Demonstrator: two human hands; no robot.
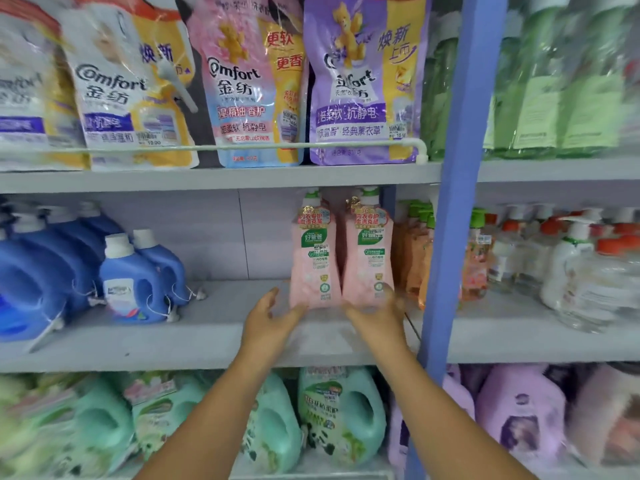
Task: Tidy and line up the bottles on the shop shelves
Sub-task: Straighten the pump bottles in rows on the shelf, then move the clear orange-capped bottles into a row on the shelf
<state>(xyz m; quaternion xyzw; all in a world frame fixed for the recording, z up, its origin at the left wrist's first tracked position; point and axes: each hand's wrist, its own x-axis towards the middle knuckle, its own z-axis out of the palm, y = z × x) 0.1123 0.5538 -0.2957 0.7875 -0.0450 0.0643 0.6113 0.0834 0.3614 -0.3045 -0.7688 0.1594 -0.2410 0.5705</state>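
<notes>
Reaching up from the bottom of the frame, both bare forearms met at the middle shelf [214, 337], just right of centre. The left hand [268, 318] was spread, fingers relaxed, its fingertips at the lower left edge of the left pink bottle [313, 261]. The right hand [379, 315] was blurred; its fingers seemed to curl against the base of the right pink bottle [369, 254], though whether they truly gripped it could not be told.

These two pink bottles stood upright, side by side and touching, near the right end of the shelf beside the blue upright post [460, 202]. Each was a slim, waisted bottle with a pale pump top, a red and gold tag at the neck and a green label carrying white Chinese characters; the tags read 内衣专护.

Left on the same shelf stood blue detergent jugs [130, 282] with white caps and string tags. Behind the pink pair, orange bottles [415, 251] with green caps crowded against the post.

Below, at the bottom of the frame, sat green jugs [341, 410] and lilac jugs [519, 410].

Farther up, across the top shelf, leaned refill pouches behind a white rail [242, 146]: a white pouch [117, 91], a pink pouch [242, 88] and a purple pouch [360, 84], each marked Comfort 金纺.
</notes>
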